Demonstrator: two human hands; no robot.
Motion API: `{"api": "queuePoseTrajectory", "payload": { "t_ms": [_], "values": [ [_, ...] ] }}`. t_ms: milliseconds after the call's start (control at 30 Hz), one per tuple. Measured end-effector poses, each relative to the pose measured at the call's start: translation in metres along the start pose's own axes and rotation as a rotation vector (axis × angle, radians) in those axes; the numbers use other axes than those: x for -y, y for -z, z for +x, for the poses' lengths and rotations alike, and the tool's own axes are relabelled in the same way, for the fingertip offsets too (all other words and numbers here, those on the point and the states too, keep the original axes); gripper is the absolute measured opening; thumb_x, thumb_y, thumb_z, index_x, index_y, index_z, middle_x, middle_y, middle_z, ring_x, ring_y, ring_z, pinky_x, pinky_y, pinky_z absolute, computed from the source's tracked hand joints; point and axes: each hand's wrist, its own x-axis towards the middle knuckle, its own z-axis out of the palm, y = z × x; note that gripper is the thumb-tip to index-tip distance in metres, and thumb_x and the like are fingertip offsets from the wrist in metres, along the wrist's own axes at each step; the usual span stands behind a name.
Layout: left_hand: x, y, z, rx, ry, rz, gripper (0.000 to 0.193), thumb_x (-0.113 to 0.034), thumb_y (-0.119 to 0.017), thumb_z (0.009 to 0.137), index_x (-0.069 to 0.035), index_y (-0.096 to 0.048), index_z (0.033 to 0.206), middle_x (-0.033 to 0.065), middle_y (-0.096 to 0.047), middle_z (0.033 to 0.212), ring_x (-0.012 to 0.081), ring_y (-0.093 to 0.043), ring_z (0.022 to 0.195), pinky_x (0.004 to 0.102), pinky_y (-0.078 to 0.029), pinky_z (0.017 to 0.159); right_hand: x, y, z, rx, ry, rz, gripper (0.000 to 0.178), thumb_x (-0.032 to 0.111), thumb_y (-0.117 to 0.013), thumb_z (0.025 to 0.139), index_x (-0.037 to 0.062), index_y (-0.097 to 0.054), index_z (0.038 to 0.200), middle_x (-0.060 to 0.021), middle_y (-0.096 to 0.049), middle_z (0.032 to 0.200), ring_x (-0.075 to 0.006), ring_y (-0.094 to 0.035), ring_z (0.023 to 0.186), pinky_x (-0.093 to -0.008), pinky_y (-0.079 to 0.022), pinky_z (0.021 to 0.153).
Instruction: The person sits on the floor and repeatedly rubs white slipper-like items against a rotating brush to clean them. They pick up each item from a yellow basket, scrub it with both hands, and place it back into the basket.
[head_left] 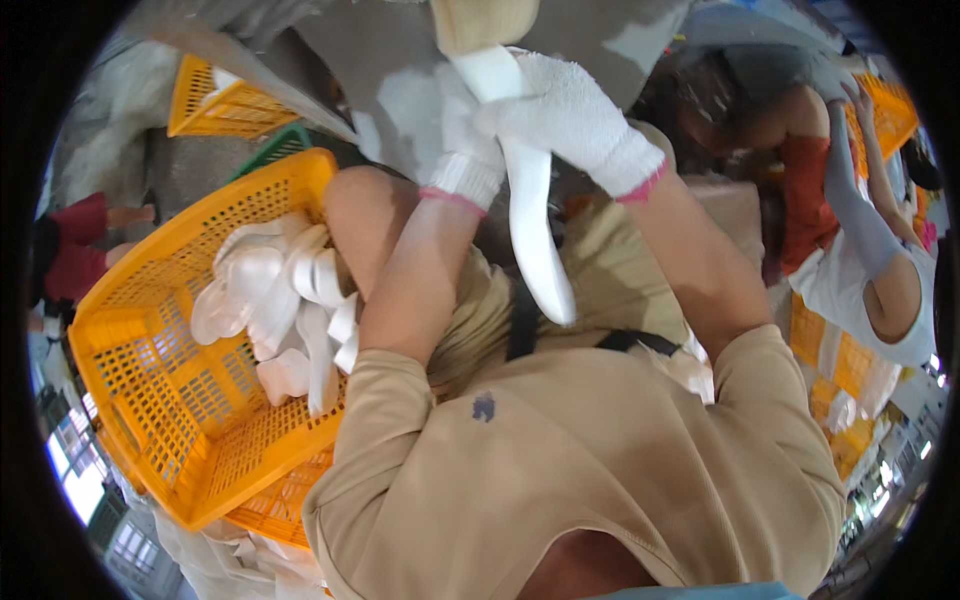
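Note:
A long, curved white shoe sole (532, 220) slants down in front of my chest, its upper end against a cream-coloured, round buffing wheel (485, 22). My right hand (565, 110), in a white knit glove with a pink cuff edge, grips the sole's upper part, thumb across it. Close by on the other side, my left hand (468, 140), gloved the same way, is closed at the sole's edge; its fingers are partly hidden and blurred. On my left, a yellow plastic basket (205, 500) holds several similar white soles (265, 285), loosely piled.
Grey machine housing (370, 60) surrounds the wheel. A second yellow basket (240, 108) and a green crate (275, 150) lie beyond the near basket. To the right sits a co-worker (865, 290) with outstretched arms, beside stacked yellow crates (835, 360). Another person in red (80, 245) is at far left.

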Motion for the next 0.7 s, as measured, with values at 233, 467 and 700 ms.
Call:
{"api": "queuePoseTrajectory", "payload": {
  "t_ms": [233, 467, 700],
  "values": [
    [0.003, -0.013, 0.025, -0.31, 0.092, 0.294, 0.066, -0.059, -0.032, 0.105, -0.008, -0.059, 0.137, 0.0134, -0.07, 0.122, 0.0343, -0.065, 0.112, 0.0463, -0.051, 0.101, 0.002, -0.022, -0.061, -0.102, 0.035, -0.862, 0.043, 0.026, -0.072, 0.08, 0.0028, -0.066, 0.116, -0.0166, -0.069, 0.098, -0.0399, -0.064, 0.092, -0.0475, -0.054, 0.083],
    [-0.042, -0.039, 0.004, -0.473, -0.264, 1.103, 0.042, -0.038, -0.052, 0.101, -0.004, -0.07, 0.119, 0.0197, -0.073, 0.116, 0.0296, -0.068, 0.105, 0.0435, -0.053, 0.088, 0.03, 0.001, -0.018, 0.037, -0.213, -0.622, 0.046, 0.038, -0.075, 0.08, -0.0043, -0.072, 0.097, -0.0228, -0.073, 0.083, -0.0323, -0.074, 0.082, -0.0404, -0.057, 0.075],
    [0.025, -0.014, 0.034, 0.04, -0.158, 0.952, 0.031, -0.028, -0.054, 0.103, -0.003, -0.071, 0.11, 0.0162, -0.073, 0.1, 0.0323, -0.069, 0.089, 0.0443, -0.056, 0.079, -0.033, 0.04, -0.096, -0.167, -0.258, 0.518, 0.03, 0.01, -0.072, 0.09, -0.0046, -0.071, 0.116, -0.0071, -0.075, 0.105, -0.0166, -0.071, 0.091, -0.0333, -0.057, 0.085]
  ]
}}
